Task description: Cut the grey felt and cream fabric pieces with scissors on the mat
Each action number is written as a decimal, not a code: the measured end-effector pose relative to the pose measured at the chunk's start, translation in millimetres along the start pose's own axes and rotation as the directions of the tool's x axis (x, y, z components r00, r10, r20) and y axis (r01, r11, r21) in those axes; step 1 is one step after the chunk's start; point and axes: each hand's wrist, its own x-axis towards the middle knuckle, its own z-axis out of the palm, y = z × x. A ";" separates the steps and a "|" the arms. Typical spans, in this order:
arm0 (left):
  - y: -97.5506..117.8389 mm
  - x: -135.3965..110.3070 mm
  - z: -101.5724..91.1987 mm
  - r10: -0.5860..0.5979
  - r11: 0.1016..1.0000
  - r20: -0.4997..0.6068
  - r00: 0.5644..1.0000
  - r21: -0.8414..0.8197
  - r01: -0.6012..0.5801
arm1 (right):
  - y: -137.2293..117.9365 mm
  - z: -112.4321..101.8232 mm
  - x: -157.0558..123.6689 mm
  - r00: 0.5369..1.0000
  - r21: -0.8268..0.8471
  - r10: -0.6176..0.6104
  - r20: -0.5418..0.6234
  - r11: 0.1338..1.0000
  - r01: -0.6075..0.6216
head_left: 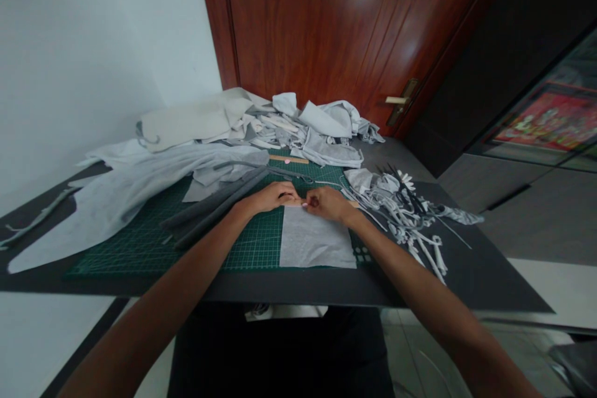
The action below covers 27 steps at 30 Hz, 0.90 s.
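Note:
A light grey piece of fabric (317, 239) lies flat at the front of the green cutting mat (252, 242). At its far left corner, my left hand (275, 196) is closed, the fingertips pinching the top edge. Close beside it, my right hand (329, 202) has its thumb and fingers pressed together on the same edge. A thin wooden strip (354, 204), like a ruler, runs along this edge and is mostly covered by the right hand. Something small and pink shows between the hands, too small to name.
Dark grey folded cloth (214, 205) and a large pale cloth (140, 180) lie to the left. Fabric scraps (326, 130) are heaped at the back, near another wooden strip (296, 160). Tangled strips (405, 211) lie right. A wooden door (317, 25) stands behind the table.

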 end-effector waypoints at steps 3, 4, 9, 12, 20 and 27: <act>-1.9 -0.6 1.0 0.004 1.000 0.004 1.000 -0.010 -0.004 | 20.2 -10.8 -14.0 1.000 0.018 0.023 0.009 1.000 -0.023; -1.7 -0.9 1.2 0.004 1.000 0.002 1.000 -0.017 -0.004 | 27.6 -15.8 -19.8 1.000 0.028 0.026 0.016 0.999 -0.026; 5.0 -3.4 0.2 -0.008 1.000 -0.029 1.000 -0.022 0.007 | 66.0 -41.5 -51.2 0.997 0.143 -0.007 0.078 0.990 -0.004; 9.5 -3.9 -1.2 -0.009 1.000 -0.029 1.000 -0.026 0.009 | 83.6 -44.5 -59.6 0.998 0.360 0.062 0.000 0.931 -0.058; 19.5 -9.1 0.2 -0.066 0.992 -0.008 0.998 0.107 0.066 | 77.8 -2.4 -24.5 0.957 0.310 0.164 -0.238 0.947 -0.086; 23.6 -18.9 -14.8 -0.131 0.981 0.059 0.990 0.152 0.120 | 83.0 9.6 -15.4 0.898 0.232 0.240 -0.368 0.959 -0.162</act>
